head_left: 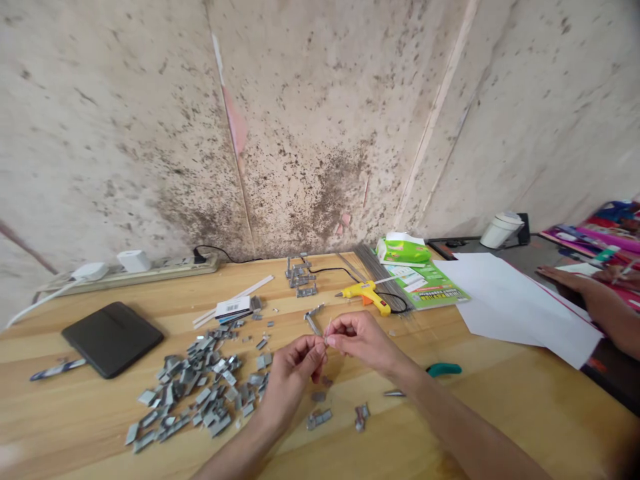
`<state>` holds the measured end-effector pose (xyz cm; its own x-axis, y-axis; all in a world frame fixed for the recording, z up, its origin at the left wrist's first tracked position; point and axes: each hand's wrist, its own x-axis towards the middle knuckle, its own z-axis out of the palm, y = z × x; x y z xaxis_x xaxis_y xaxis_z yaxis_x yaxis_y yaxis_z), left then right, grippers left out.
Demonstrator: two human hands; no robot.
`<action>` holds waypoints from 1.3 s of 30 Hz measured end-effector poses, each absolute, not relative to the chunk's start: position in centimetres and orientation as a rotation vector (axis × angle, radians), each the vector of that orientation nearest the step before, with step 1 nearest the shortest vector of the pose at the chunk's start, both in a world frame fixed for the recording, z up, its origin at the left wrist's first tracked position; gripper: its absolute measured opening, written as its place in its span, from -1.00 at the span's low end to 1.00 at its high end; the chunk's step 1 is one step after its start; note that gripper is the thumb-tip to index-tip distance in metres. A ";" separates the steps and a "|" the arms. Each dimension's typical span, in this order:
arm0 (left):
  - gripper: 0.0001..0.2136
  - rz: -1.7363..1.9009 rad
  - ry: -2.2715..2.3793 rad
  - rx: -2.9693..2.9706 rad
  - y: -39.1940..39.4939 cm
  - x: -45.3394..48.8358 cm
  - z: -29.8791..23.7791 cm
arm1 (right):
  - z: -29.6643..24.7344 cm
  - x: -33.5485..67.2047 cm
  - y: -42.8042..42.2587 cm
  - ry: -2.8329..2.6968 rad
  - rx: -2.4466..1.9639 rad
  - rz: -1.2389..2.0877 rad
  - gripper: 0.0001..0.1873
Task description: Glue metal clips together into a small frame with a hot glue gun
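Note:
My left hand point(293, 367) and my right hand point(361, 337) meet above the wooden table point(500, 413), fingers pinched together on a small grey metal piece point(325, 340) held between the fingertips. A pile of several similar grey metal clips point(200, 387) lies just left of my left hand. A few loose clips point(320, 417) rest below my hands. A bent metal part point(313, 319) lies just beyond my fingers.
A yellow glue gun point(367, 295) and assembled clips point(300, 275) lie farther back, with a power strip point(135, 270) along the wall. A dark pad point(113, 337) sits at left; white paper point(520, 303) and green packets point(413, 263) at right. Teal-handled pliers point(443, 369) lie beside my right forearm. Another person's hand point(565, 279) rests at far right.

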<state>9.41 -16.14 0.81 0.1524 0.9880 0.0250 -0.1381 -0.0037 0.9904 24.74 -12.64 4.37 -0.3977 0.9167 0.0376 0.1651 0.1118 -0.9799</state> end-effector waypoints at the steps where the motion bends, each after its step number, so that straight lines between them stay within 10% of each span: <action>1: -0.73 1.151 0.989 1.186 -16.2 9.4 0.9 | 4.5 24.8 -12.7 -1.672 -1.069 1.355 -0.94; 39: -0.73 1.170 1.026 1.133 -16.1 9.4 1.1 | 4.1 24.4 -13.1 -1.707 -1.120 1.195 -0.93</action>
<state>9.39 -16.11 1.13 0.1198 0.9926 -0.0181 -0.1477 0.0358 0.9884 24.38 -13.06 4.05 -0.3299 0.9392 0.0956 0.2314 0.1786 -0.9563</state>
